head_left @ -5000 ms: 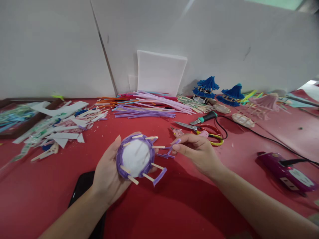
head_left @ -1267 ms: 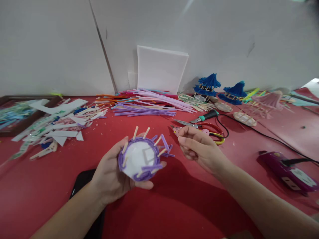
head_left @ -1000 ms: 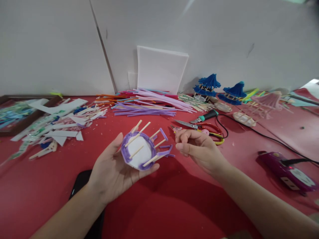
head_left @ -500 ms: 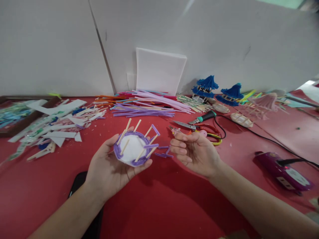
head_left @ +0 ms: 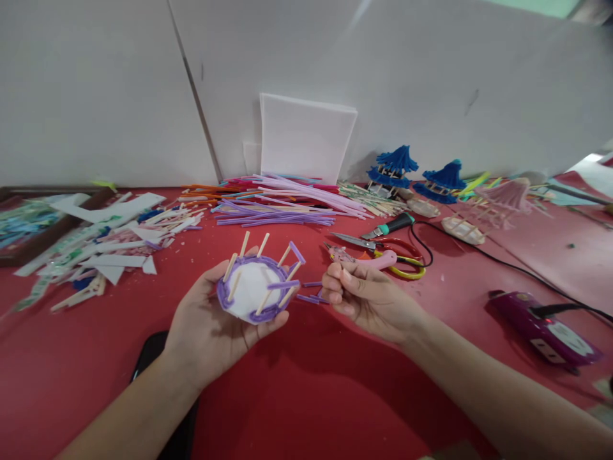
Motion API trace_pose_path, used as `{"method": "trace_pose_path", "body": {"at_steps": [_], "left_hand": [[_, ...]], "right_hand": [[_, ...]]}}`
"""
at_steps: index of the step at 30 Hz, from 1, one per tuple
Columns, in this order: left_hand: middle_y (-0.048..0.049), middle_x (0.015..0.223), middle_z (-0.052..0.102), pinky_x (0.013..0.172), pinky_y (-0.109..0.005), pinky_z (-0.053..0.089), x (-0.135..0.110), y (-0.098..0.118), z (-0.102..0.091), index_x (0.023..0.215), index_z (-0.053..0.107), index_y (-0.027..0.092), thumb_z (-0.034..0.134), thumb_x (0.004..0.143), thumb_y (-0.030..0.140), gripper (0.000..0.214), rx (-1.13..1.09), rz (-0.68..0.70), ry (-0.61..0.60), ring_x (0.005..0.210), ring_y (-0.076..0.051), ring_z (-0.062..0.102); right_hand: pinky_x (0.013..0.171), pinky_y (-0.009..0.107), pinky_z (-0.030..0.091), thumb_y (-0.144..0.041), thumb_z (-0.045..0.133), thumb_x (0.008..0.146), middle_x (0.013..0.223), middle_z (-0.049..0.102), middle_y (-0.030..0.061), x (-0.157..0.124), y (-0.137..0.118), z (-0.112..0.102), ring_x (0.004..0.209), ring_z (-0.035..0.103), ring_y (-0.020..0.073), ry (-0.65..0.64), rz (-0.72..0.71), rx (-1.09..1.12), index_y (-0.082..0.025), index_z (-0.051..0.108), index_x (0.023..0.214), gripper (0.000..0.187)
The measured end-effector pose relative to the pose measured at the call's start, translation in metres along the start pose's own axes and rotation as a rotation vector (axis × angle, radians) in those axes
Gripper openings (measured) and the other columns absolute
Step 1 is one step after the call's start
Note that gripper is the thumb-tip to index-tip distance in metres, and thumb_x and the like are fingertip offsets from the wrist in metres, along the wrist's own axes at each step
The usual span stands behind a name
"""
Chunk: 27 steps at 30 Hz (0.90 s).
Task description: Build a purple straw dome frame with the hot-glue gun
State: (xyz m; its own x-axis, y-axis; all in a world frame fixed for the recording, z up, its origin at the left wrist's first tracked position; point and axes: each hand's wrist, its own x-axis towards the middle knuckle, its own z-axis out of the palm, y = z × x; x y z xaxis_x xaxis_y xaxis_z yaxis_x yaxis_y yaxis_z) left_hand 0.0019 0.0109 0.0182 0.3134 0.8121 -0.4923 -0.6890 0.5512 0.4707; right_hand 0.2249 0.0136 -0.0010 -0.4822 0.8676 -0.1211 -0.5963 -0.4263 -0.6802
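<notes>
My left hand (head_left: 211,326) is closed around the edge of a small model pavilion base (head_left: 253,291), holding it from below. The base has a white floor, a fuzzy purple rim and several upright wooden sticks; short purple strips bridge some sticks on its right side. To the right, my right hand (head_left: 366,297) is in a pinch, thumb against fingers. Whether something small sits between the fingertips is hidden. Just behind that hand lies a pink glue gun (head_left: 383,259). Short purple pieces (head_left: 309,298) rest on the table beside its fingers.
Scissors (head_left: 402,252) and a box cutter (head_left: 395,225) lie behind my right hand. Purple pipe cleaners (head_left: 272,214) are piled at the back. Paper scraps (head_left: 117,260) cover the left. Blue-roofed models (head_left: 395,166) stand back right, a purple power strip (head_left: 546,329) nearer. A phone (head_left: 156,348) lies under my left forearm.
My right hand has dropped slightly, uncovering more of the pink glue gun. The base in my left hand has shifted a little left and down.
</notes>
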Motion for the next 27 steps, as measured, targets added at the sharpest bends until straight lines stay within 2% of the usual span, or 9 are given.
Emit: {"method": "trace_pose_path", "body": {"at_steps": [4,8,13,17,21,27], "left_hand": [[-0.0173,0.097,0.075,0.067,-0.047,0.06,-0.0005,0.0,0.0003,0.102,0.062,0.016,0.054,0.086,0.026,0.021,0.012,-0.002,-0.054,0.093,-0.039,0.071],[-0.0149,0.095,0.076,0.067,-0.046,0.06,-0.0009,-0.0001,0.0013,0.103,0.062,0.018,0.053,0.087,0.027,0.02,0.03,-0.004,-0.044,0.091,-0.038,0.071],[-0.011,0.089,0.078,0.064,-0.046,0.061,-0.004,-0.0008,0.0032,0.103,0.06,0.018,0.047,0.092,0.024,0.018,0.075,0.047,-0.04,0.082,-0.034,0.074],[-0.0111,0.09,0.078,0.066,-0.046,0.061,-0.0052,-0.0008,0.0037,0.101,0.06,0.016,0.048,0.093,0.024,0.017,0.073,0.038,-0.037,0.083,-0.033,0.074],[-0.0131,0.091,0.078,0.067,-0.045,0.061,-0.0031,-0.0004,0.0019,0.1,0.061,0.014,0.049,0.093,0.025,0.018,0.075,0.029,-0.073,0.087,-0.035,0.073],[-0.0111,0.093,0.078,0.067,-0.045,0.061,-0.0019,-0.0002,-0.0002,0.1,0.062,0.018,0.05,0.091,0.032,0.021,0.049,0.002,-0.074,0.088,-0.035,0.073]], "right_hand": [[0.047,0.011,0.044,-0.022,0.082,0.07,0.067,0.056,-0.0012,-0.0002,0.0005,-0.0018,0.061,0.056,0.006,-0.035,0.014,-0.007,-0.012,0.066,0.071,0.019],[0.047,0.012,0.046,-0.022,0.082,0.069,0.067,0.057,-0.0008,-0.0002,0.0005,-0.0051,0.061,0.058,0.0072,-0.05,0.019,-0.011,-0.013,0.067,0.07,0.018],[0.05,0.011,0.048,-0.019,0.082,0.066,0.065,0.06,-0.0015,0.0017,0.0016,-0.0059,0.062,0.063,0.0078,-0.011,0.008,-0.025,-0.014,0.065,0.065,0.018],[0.049,0.011,0.049,-0.015,0.084,0.061,0.061,0.06,-0.0029,0.0026,0.0028,-0.0057,0.058,0.062,0.0071,0.019,0.004,-0.02,-0.014,0.064,0.062,0.02],[0.047,0.01,0.048,-0.011,0.082,0.061,0.061,0.06,-0.0034,0.0023,0.0022,-0.0057,0.058,0.063,0.0072,0.03,0.004,-0.007,-0.015,0.063,0.065,0.02],[0.049,0.012,0.049,-0.012,0.08,0.061,0.061,0.06,-0.0034,0.0027,0.0011,-0.005,0.057,0.061,0.0072,0.025,0.002,-0.019,-0.015,0.064,0.068,0.017]]}}
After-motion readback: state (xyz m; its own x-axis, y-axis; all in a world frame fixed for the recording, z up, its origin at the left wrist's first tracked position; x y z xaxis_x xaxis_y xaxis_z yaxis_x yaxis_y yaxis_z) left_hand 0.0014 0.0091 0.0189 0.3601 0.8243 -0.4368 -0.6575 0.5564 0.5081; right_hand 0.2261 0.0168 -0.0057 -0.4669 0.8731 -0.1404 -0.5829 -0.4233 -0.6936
